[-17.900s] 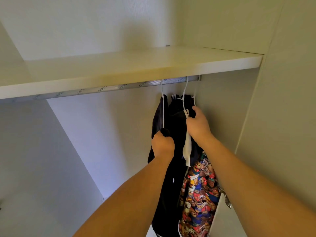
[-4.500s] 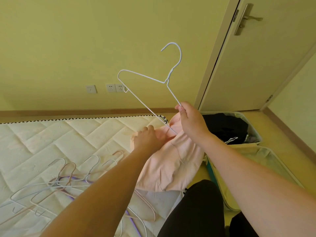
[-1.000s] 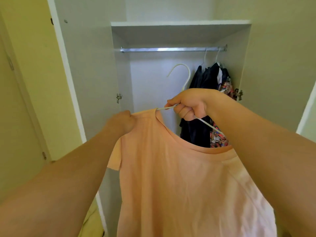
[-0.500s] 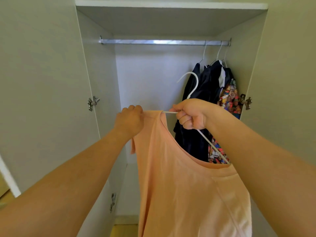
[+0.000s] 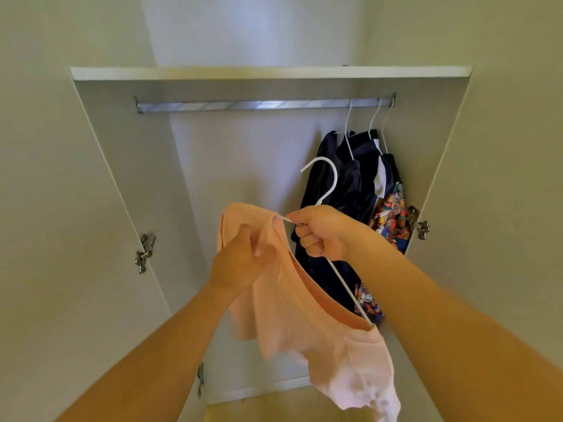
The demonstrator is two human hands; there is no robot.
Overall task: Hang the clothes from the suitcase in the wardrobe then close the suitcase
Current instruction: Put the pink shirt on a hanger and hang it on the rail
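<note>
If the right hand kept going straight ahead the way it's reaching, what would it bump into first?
Probably the dark clothes hanging just beyond the right hand, which grips the hanger. Depth is unclear from one view.

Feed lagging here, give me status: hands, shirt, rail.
Right hand grips white hanger; left hand pinches peach shirt. Hook below rail, not on. Rail's left stretch free; dark clothes hang right.

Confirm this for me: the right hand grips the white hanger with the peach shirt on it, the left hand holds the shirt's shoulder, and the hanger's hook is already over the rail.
Not quite. In the head view the hook is not on the rail; it hangs in the air below it. The rest stands: the right hand grips the white hanger, and the left hand holds the peach shirt at the shoulder.
</note>
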